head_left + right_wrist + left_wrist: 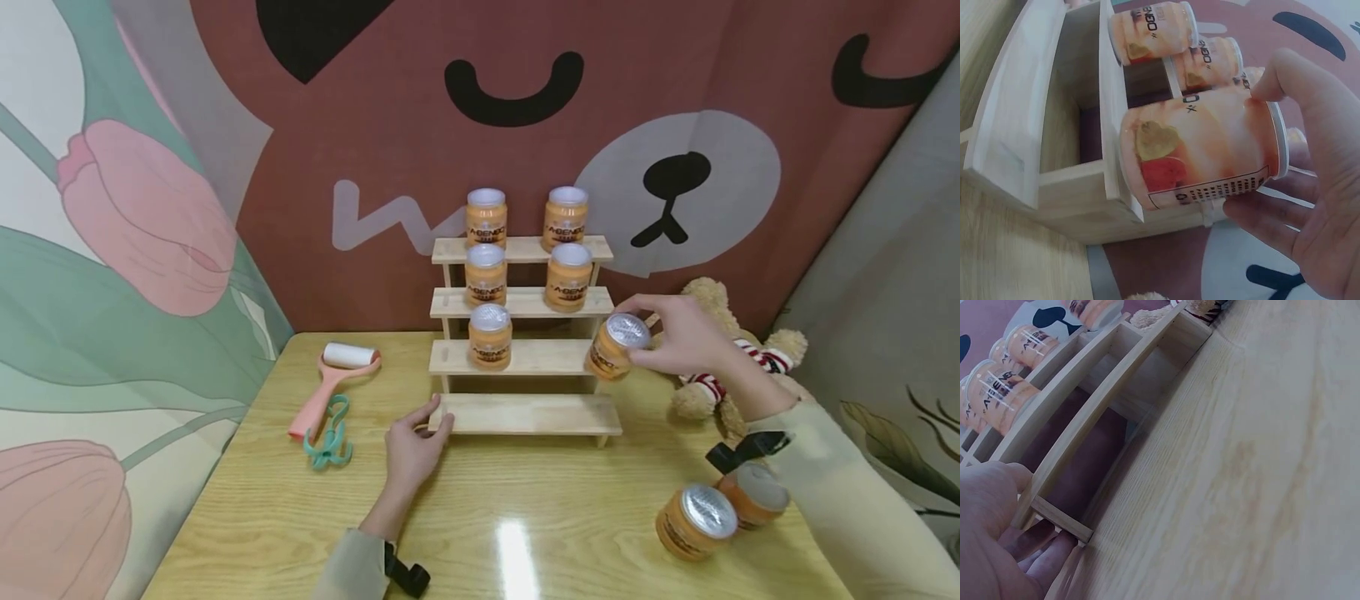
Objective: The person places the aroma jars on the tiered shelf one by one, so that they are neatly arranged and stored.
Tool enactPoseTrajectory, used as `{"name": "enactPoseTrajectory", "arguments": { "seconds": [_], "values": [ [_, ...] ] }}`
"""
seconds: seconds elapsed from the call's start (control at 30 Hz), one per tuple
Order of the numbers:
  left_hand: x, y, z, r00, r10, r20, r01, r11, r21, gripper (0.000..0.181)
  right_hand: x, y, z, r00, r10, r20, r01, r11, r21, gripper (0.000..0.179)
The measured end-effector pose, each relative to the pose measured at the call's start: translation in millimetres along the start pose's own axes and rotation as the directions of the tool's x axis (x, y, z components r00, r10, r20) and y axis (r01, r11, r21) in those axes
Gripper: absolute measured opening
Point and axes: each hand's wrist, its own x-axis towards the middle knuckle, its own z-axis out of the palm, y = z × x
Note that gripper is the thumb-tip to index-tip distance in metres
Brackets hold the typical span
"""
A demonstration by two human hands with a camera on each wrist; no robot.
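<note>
A four-tier wooden display rack (525, 414) stands on the table. My left hand (416, 446) grips the left end of its lowest step, the thumb on the board and the fingers round the side in the left wrist view. With its thumb and fingers, my right hand (678, 337) holds an orange can (611, 350) with a silver lid near the lid end. This can is tilted at the right end of the second step from the bottom; the right wrist view shows its fruit-printed side (1204, 150). A matching can (491, 337) stands on that step's left.
Several like cans, such as one upper can (568, 279), stand in pairs on the top two steps. Two more cans (696, 522) stand at the front right. A teddy bear (705, 400) lies behind my right arm. At left lie a lint roller (330, 387) and a green hook (328, 446).
</note>
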Motion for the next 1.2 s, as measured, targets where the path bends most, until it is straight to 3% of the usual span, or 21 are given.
{"name": "enactPoseTrajectory", "arguments": {
  "seconds": [0.2,0.37,0.73,1.0,1.2],
  "values": [
    [0.4,-0.6,1.6,1.0,0.019,-0.011,-0.019,1.0,0.003,0.037,14.2,-6,10,1.0,0.001,-0.027,0.0,0.999,0.049,0.042],
    [1.0,0.0,1.8,1.0,-0.002,-0.01,0.002,1.0,0.004,0.038,23.5,-9,19,0.999,0.01,-0.045,-0.007,0.998,0.066,0.039],
    [2.1,-1.8,1.6,1.0,-0.001,-0.018,0.001,1.0,0.007,0.038,37.1,-17,33,0.999,0.051,-0.012,-0.05,0.994,0.096,0.043],
    [1.6,-3.7,2.0,1.0,-0.01,-0.024,0.009,1.0,-0.014,0.038,33.8,-18,40,0.984,0.174,-0.043,-0.163,0.968,0.193,0.046],
    [0.9,-3.4,2.5,1.0,-0.001,-0.028,0.001,1.0,-0.011,0.037,34.5,-19,45,0.961,0.26,-0.096,-0.242,0.956,0.168,0.041]
  ]
}}
